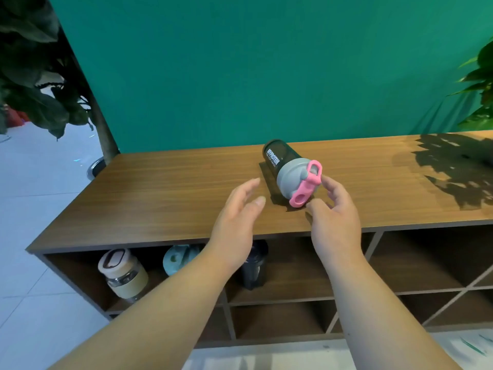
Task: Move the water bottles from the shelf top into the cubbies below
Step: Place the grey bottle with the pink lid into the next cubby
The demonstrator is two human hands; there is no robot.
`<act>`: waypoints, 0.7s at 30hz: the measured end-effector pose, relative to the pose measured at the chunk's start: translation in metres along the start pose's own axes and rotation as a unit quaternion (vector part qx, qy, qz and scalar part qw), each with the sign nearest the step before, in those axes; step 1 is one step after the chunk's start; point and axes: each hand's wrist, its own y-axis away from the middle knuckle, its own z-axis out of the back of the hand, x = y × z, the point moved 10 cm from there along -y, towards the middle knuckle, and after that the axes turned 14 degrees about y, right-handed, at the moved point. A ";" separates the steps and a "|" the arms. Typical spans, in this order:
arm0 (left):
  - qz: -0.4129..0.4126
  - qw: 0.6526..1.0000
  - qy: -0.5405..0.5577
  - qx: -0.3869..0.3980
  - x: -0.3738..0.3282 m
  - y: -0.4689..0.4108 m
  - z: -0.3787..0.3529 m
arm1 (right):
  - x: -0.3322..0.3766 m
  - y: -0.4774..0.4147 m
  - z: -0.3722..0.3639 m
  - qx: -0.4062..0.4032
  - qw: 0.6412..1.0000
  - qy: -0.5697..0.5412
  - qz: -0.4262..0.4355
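A dark shaker bottle [277,160] with a grey lid and pink loop handle stands on the wooden shelf top [170,198], its lid toward me. My right hand [333,209] is at the pink handle, thumb and fingers spread around the lid's near side and touching or nearly touching it. My left hand [237,217] hovers open just left of the bottle, apart from it. In the cubbies below stand a beige-sleeved glass bottle [124,273], a light teal bottle [177,259] and a dark bottle [254,268], the last two partly hidden by my left arm.
A green wall [266,70] backs the shelf. Leafy plants stand at the far left [32,76] and far right [480,84], the right one casting shadow on the top. Cubbies to the right [416,263] hold nothing visible. Pale tiled floor lies left.
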 end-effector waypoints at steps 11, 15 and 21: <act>0.014 0.999 0.008 0.050 0.031 -0.075 -0.057 | -0.029 -0.061 -0.009 0.029 0.992 0.103 -0.062; 0.013 0.995 -0.033 0.092 0.041 -0.084 -0.074 | -0.029 -0.068 -0.019 0.065 0.992 0.106 -0.035; 0.012 0.994 -0.012 0.106 0.041 -0.077 -0.075 | -0.011 -0.058 -0.021 0.071 0.997 0.004 0.014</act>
